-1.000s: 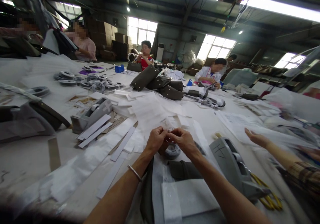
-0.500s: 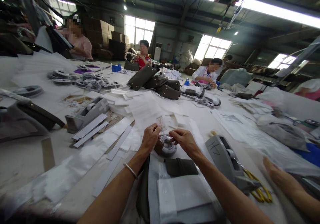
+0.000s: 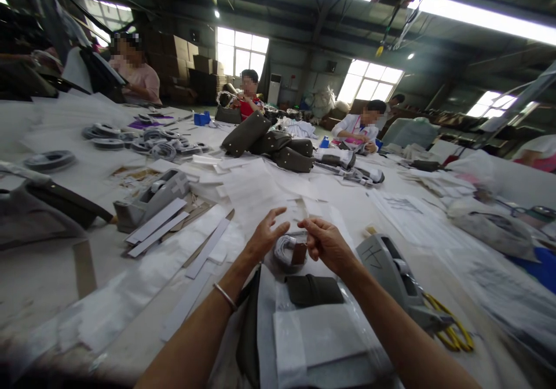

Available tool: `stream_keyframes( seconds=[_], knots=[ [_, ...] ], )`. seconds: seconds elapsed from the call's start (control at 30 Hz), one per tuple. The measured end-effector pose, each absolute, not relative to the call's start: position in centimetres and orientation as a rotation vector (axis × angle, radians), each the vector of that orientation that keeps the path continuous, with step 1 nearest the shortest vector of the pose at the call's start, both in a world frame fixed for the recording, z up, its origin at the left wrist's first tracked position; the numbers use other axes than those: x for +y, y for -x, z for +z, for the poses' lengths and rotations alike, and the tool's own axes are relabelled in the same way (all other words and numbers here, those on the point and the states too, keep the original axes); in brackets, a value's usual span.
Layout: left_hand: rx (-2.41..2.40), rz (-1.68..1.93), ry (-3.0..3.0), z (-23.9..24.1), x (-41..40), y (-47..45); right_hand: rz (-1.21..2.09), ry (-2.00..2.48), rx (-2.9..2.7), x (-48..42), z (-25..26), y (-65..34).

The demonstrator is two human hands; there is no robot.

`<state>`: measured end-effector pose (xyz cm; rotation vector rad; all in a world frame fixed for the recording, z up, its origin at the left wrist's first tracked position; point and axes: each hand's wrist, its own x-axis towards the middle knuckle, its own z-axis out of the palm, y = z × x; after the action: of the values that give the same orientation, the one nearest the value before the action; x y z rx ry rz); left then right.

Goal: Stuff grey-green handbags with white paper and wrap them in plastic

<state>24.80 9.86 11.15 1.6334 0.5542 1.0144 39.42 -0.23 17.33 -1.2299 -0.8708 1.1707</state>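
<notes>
My left hand [image 3: 264,235] hovers just left of a coiled grey strap [image 3: 284,249] with its fingers spread and nothing in them. My right hand [image 3: 326,242] is closed in a pinch just right of the coil, its thumb and fingers on a small brown piece [image 3: 299,253] at the coil's edge. Both hands are above a dark olive bag wrapped in white sheet [image 3: 321,337] near the table's front edge. A dark olive folded piece [image 3: 313,289] lies on that wrap below my right hand.
A grey tape dispenser [image 3: 393,270] with yellow scissors [image 3: 454,328] sits to the right, and another dispenser [image 3: 150,198] with white strips [image 3: 158,224] to the left. Olive bags [image 3: 269,140], strap coils [image 3: 152,140] and paper sheets cover the table. Several people sit at the far side.
My left hand has opened and let go of what both hands were pinching. The hands have dropped slightly toward the coil. A co-worker's hand at the right has left the view.
</notes>
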Motion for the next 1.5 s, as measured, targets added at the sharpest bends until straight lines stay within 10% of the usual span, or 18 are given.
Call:
stream_keyframes(
  seconds=[0.33,0.5,0.77,1.03,1.5],
  knots=[
    [0.296,0.478,-1.392,12.9,7.8,-24.1,0.628,1.453,-1.168,-0.3,18.9,-38.3],
    [0.226,0.513,-1.467,13.6,9.0,-23.1,0.919,1.085,-0.840,0.0,19.6,-37.5],
    [0.913,0.455,-1.824,12.7,12.6,-19.7,0.709,1.434,-1.245,-1.7,23.2,-39.4],
    [1.009,0.294,-1.689,9.3,10.1,-18.7,1.221,2.066,-1.787,0.2,17.4,-35.4],
    [0.788,0.324,-1.335,9.4,10.5,-18.1,1.740,1.808,-1.440,4.2,14.4,-35.5]
  ],
)
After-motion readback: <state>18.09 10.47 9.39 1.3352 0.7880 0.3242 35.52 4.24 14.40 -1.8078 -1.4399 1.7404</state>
